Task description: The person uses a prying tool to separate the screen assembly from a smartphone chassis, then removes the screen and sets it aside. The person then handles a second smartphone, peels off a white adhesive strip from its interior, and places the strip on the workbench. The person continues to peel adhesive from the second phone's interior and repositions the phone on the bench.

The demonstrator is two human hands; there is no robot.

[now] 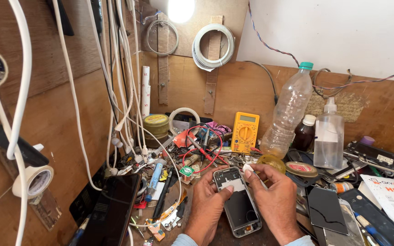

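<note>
The left hand point(208, 202) holds an opened phone point(237, 200) from the side, with the fingers wrapped under its left edge and the thumb pressed on the upper part of the frame. The phone lies low in the middle of the view, above the cluttered bench, with its back cover off, so a dark panel and a pale part near the top are seen. The right hand point(274, 200) supports the right edge of the phone, and its thumb and forefinger are pinched narrow on a small white piece point(248, 168) just at the upper right corner of the phone. As I judge it, the step in hand is work on the top corner of the open phone with this white piece; such work calls for a steady grip of the left hand and a fine, light touch of the right fingertips, because the parts there are small. What the white piece really is, I cannot tell: it is too small and half covered by the fingers. The inner parts of the phone are also hard to make out. Behind the hands stand a yellow multimeter point(245, 132) with red leads, a clear bottle point(289, 111) and a spray bottle point(329, 136). A dark tablet point(112, 209) at the left is cut off by the lower edge.
</note>
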